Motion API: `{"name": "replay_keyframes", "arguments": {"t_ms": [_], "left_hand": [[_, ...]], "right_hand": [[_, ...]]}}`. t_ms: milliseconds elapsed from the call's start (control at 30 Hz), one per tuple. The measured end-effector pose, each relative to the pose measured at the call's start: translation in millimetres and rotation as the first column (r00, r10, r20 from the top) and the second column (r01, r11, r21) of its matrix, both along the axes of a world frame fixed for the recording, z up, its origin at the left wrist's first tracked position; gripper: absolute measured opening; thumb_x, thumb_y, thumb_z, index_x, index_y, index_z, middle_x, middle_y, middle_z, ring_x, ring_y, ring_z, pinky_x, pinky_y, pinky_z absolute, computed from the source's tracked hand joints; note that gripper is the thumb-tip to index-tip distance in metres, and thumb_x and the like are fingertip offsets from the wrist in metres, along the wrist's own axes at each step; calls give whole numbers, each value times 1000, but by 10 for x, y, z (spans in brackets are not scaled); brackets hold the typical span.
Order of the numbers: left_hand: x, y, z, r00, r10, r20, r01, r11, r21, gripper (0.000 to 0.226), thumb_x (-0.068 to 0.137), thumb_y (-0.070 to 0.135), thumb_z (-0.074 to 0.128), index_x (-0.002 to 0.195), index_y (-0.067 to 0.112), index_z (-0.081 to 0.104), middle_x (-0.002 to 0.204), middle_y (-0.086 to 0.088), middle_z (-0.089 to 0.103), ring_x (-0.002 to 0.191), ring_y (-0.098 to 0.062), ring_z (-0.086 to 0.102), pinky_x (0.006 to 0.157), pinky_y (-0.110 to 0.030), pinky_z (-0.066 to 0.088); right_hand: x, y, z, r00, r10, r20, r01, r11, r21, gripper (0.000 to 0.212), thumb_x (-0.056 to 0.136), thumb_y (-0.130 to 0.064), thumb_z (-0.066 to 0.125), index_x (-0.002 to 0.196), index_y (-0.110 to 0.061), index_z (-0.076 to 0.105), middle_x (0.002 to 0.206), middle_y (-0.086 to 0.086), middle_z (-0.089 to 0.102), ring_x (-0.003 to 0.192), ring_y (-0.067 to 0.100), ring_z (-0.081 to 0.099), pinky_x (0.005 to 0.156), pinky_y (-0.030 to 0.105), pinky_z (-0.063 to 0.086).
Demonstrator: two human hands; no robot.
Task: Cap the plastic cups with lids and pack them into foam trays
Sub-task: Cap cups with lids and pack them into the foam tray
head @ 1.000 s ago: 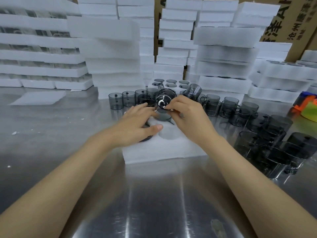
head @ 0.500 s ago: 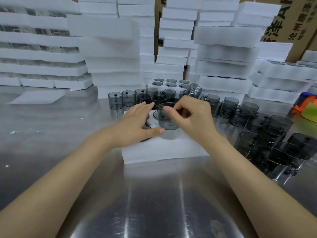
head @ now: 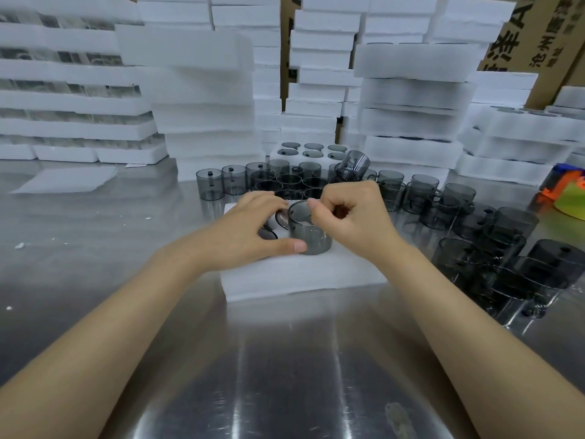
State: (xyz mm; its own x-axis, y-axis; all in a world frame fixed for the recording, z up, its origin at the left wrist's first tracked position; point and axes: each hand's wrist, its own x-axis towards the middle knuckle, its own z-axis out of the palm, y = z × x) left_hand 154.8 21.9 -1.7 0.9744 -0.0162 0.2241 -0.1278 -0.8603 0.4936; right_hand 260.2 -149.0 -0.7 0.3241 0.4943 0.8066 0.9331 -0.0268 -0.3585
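A white foam tray [head: 300,277] lies on the steel table in front of me. An upright smoky grey plastic cup [head: 308,237] stands partly sunk in one of its holes. My right hand [head: 351,220] pinches the cup's rim with curled fingers. My left hand [head: 253,232] lies over the tray's left side, thumb against the cup's base, fingers spread over dark lids [head: 267,232] seated in other holes.
Several loose grey cups [head: 285,182] crowd the table behind the tray and more [head: 493,236] spread to the right. Tall stacks of white foam trays [head: 202,99] line the back. A packed tray [head: 311,150] sits behind the cups. An orange and green object [head: 566,191] lies far right.
The cup went from tilted and lifted in both hands to upright and lowered into the tray hole. My left hand has settled onto the tray beside it.
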Motion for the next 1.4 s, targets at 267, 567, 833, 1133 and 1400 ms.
{"name": "replay_keyframes", "arguments": {"t_ms": [267, 567, 833, 1133, 1400], "left_hand": [[-18, 12, 13, 996, 35, -81, -25, 992, 121, 105, 69, 77, 42, 154, 22, 13, 156, 13, 16, 141, 3, 1, 115, -24, 10], [-1, 62, -47, 998, 3, -60, -2, 1000, 12, 98, 81, 59, 61, 150, 42, -6, 136, 19, 31, 107, 13, 35, 78, 9, 25], [-2, 20, -23, 996, -84, 33, 84, 996, -15, 53, 82, 53, 62, 130, 39, 45, 110, 22, 40, 113, 8, 35, 84, -1, 35], [42, 69, -26, 995, -91, 47, 87, 993, 75, 52, 84, 51, 64, 130, 27, 60, 133, 19, 40, 122, 6, 26, 88, 3, 25], [42, 59, -54, 995, -72, 75, 70, 997, 34, 36, 98, 42, 43, 109, 24, 72, 126, 24, 51, 123, 5, 35, 103, -22, 31]], "right_hand": [[-94, 72, 8, 998, -54, -35, 55, 998, 32, 50, 85, -6, 62, 44, -7, 33, 40, 7, 29, 44, 14, 25, 46, 17, 21], [-186, 112, 83, 979, -151, -138, 145, 988, -55, 56, 86, -19, 64, 42, -14, 29, 38, 6, 27, 45, 10, 22, 48, 26, 29], [-202, 124, 117, 892, -407, -197, 332, 885, -325, 51, 83, -26, 59, 42, -13, 31, 46, 8, 35, 53, 21, 34, 56, 36, 47], [-343, 172, 83, 861, -495, 116, 478, 709, -518, 42, 84, -30, 56, 51, -16, 34, 56, 0, 31, 55, 23, 34, 47, 27, 17], [-333, 164, 88, 880, -421, 220, 463, 659, -592, 46, 90, -34, 52, 52, -18, 29, 58, -2, 31, 60, 20, 33, 47, 27, 15]]}}
